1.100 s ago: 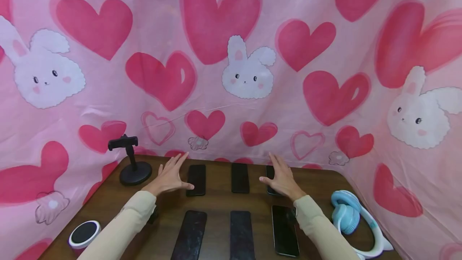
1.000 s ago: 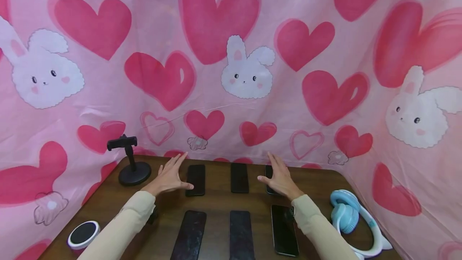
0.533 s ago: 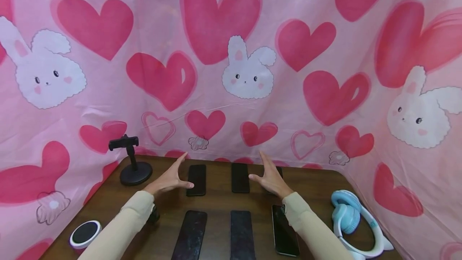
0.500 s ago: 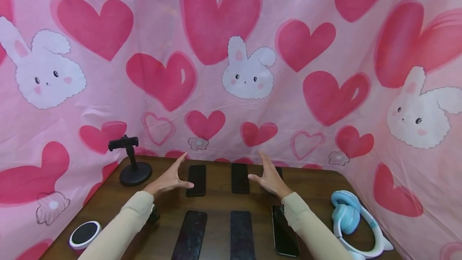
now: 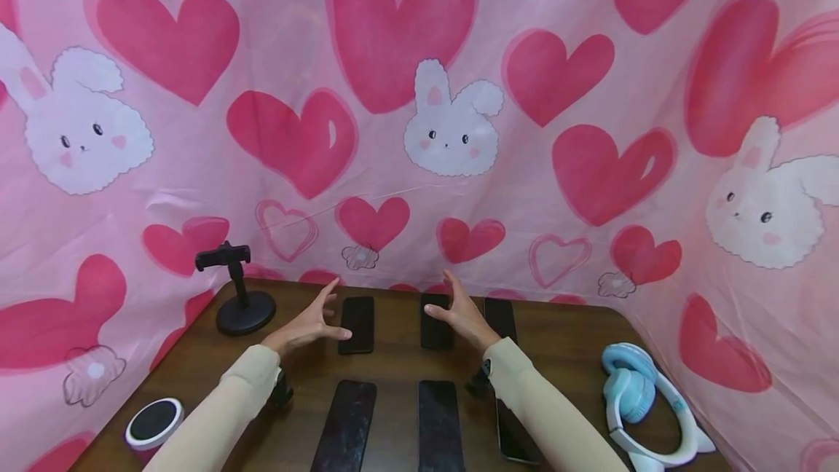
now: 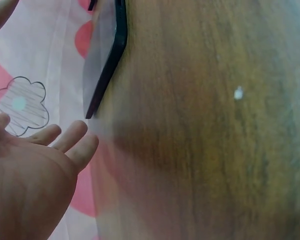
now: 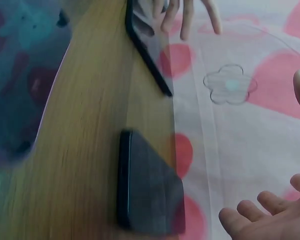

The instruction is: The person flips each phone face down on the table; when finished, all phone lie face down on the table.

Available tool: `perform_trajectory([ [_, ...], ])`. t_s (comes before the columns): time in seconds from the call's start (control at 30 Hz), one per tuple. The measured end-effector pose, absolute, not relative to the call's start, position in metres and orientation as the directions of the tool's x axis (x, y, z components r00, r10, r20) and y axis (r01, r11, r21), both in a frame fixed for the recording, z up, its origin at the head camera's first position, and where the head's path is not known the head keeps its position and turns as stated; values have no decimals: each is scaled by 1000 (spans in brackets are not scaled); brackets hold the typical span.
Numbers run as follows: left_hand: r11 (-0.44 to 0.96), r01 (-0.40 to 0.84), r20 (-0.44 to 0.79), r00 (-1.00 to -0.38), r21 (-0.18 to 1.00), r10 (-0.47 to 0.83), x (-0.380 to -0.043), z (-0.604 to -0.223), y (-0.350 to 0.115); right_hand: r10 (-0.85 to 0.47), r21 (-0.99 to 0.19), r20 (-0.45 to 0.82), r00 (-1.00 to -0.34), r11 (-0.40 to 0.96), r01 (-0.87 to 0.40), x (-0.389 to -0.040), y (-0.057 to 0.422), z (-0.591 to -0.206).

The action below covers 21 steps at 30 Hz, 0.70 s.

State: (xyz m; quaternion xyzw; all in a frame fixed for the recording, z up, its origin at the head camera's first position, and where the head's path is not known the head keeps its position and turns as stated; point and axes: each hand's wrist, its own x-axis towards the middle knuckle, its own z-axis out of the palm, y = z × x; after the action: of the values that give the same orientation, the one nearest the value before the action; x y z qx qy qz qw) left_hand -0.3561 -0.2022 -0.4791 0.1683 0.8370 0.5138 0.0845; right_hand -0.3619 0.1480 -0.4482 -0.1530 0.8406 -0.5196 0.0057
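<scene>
Two rows of black smartphones lie flat on the brown table. My left hand (image 5: 308,326) hovers beside the back left phone (image 5: 360,323), its thumb over the phone's edge and fingers spread. Above the back middle phone (image 5: 431,335) my right hand (image 5: 465,319) is held, fingers extended and thumb apart, holding nothing. To its right lies the back right phone (image 5: 501,315). The front left phone (image 5: 345,425), front middle phone (image 5: 440,425) and front right phone (image 5: 514,439) are nearer; my right sleeve partly covers the last. In the right wrist view, my right hand (image 7: 277,215) is apart from a phone (image 7: 155,195).
A black phone stand (image 5: 244,308) stands at the back left. A white-rimmed round container (image 5: 155,425) sits at the front left. Blue and white headphones (image 5: 632,392) lie on the right. A pink heart-and-rabbit cloth (image 5: 380,166) hangs behind the table (image 5: 393,370).
My right hand has moved left, from over the back right phone to over the back middle phone, uncovering the former. My left hand stays almost in place. The phones have not moved.
</scene>
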Motion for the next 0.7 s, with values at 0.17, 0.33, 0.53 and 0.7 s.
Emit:
perform_trajectory([
  [0.17,410,176,9,-926,895,378,-355,-479,-204,-305,-914,116,-945,340,-222,-371,124,-451],
  [0.33,407,150,-10,-931,901,365,-356,-482,-203,-329,-926,50,-943,338,-167,-378,105,-456],
  [0.53,405,132,-23,-934,905,356,-355,-483,-203,-359,-926,5,-933,352,-140,-380,81,-463],
  [0.7,412,116,-50,-927,904,371,-354,-485,-202,-399,-938,-37,-916,330,-106,-376,63,-474],
])
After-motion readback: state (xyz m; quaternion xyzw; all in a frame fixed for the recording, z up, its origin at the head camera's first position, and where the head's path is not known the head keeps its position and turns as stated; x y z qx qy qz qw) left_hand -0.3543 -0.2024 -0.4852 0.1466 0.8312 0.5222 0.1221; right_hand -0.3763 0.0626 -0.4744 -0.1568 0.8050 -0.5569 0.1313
